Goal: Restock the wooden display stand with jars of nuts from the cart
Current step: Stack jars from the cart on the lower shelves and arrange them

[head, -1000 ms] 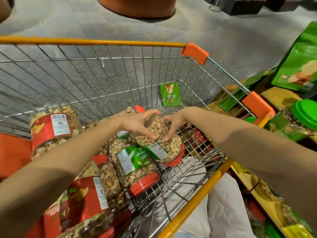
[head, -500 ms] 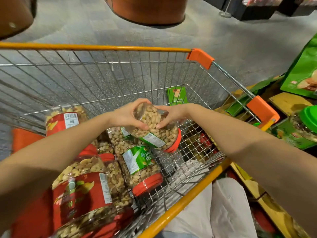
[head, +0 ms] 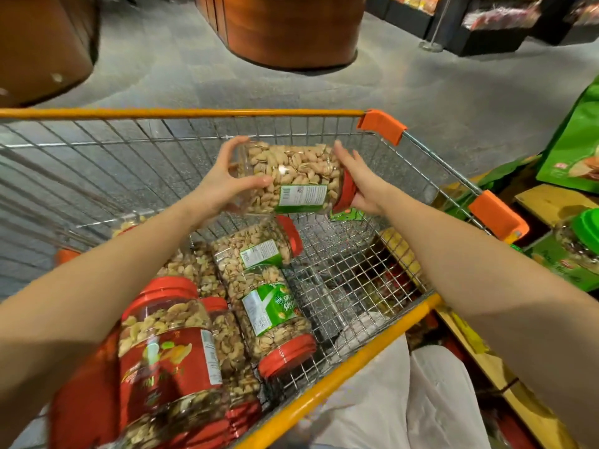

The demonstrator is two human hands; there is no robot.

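Observation:
A clear jar of pistachios (head: 291, 171) with a green label and a red lid lies on its side in the air above the wire cart (head: 194, 147). My left hand (head: 223, 181) grips its base end. At the lid end, my right hand (head: 359, 181) holds it, fingers wrapped round the red lid. Below, in the cart, lie two more green-label pistachio jars (head: 256, 246) (head: 272, 314) and several red-label jars of cashews (head: 168, 345). The wooden display stand (head: 551, 202) shows at the right edge, partly hidden by my right arm.
A green-lidded jar (head: 580, 234) and green snack bags (head: 573, 150) sit on the stand at the right. A round wooden fixture (head: 291, 30) stands on the grey floor beyond the cart. Dark shelves (head: 486, 24) are at the far right. The cart's orange rim (head: 340, 361) is close to my body.
Both hands have lifted the pistachio jar from the pile in the cart up to about rim height. The view has tilted up, showing more floor.

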